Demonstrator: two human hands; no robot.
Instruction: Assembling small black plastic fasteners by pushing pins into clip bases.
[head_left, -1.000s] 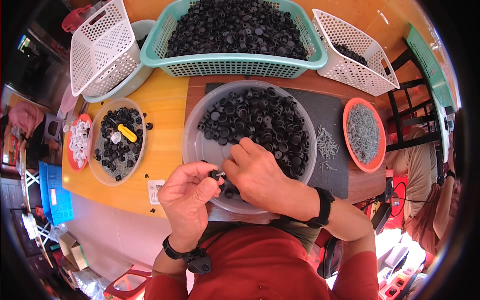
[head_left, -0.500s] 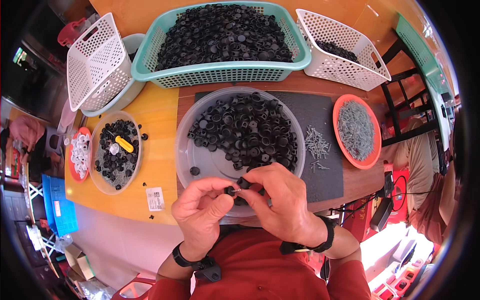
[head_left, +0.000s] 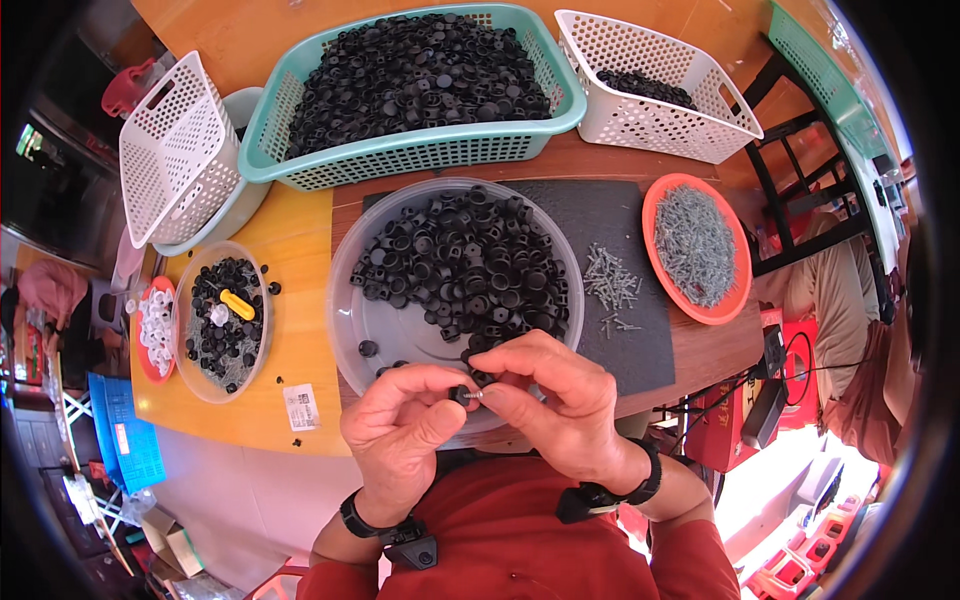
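Note:
My left hand (head_left: 400,425) is closed, thumb and forefinger pinching a small round black plastic cap (head_left: 459,394). From the right, my right hand (head_left: 565,405) pinches a silver screw (head_left: 473,395) whose end meets that cap. Another black part (head_left: 482,379) shows by the right fingertips; whether they grip it is hard to tell. Both hands are over the near rim of a clear round basin (head_left: 343,290) holding a heap of black plastic caps (head_left: 470,260). Loose screws (head_left: 612,278) lie on the dark mat (head_left: 635,345) right of the basin.
An orange dish (head_left: 744,275) of screws stands at the right. At the left are a clear bowl (head_left: 262,345) with black parts and a yellow-handled tool (head_left: 237,304), and an orange dish of white pieces (head_left: 157,325). A teal basket (head_left: 420,150) and white baskets (head_left: 660,135) line the back.
The whole view has shifted, so the table things sit further left. Both hands stay together, and the screw between the fingertips shows more plainly against the cap.

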